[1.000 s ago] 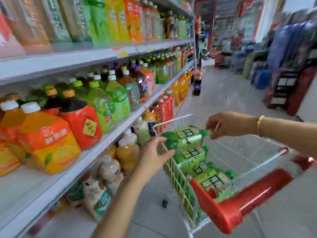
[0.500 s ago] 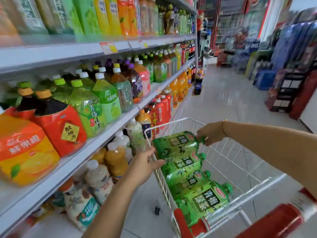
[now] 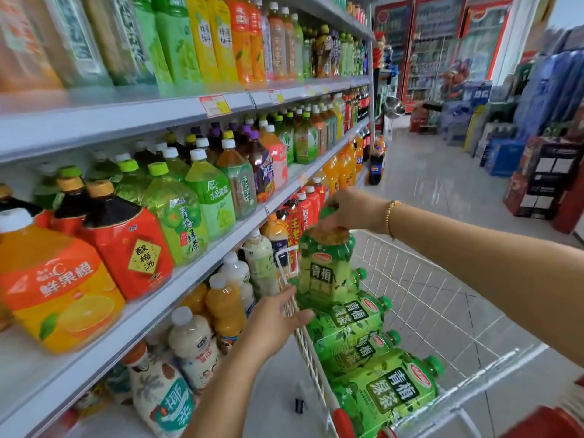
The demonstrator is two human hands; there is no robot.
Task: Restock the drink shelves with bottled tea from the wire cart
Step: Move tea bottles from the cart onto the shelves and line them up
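Observation:
My right hand [image 3: 350,210] grips the green cap of a large green tea bottle [image 3: 327,270], which stands upright, lifted above the others in the white wire cart [image 3: 420,298]. Three more green tea bottles [image 3: 379,368] lie on their sides along the cart's left side. My left hand [image 3: 275,317] rests with spread fingers on the cart's left rim, just beside the lifted bottle's base. The drink shelves [image 3: 202,273] run along my left, packed with big bottles.
Green, red and orange bottles crowd the middle shelf [image 3: 151,229]. Pale milk-drink bottles [image 3: 189,346] fill the shelf below. The cart's red handle [image 3: 537,422] is at the lower right. Stacked crates [image 3: 543,181] and coolers [image 3: 439,42] stand across the tiled aisle.
My right hand has raised one tea bottle from lying in the cart to upright by its cap. The view has moved closer to the shelves; my left hand stays on the rim.

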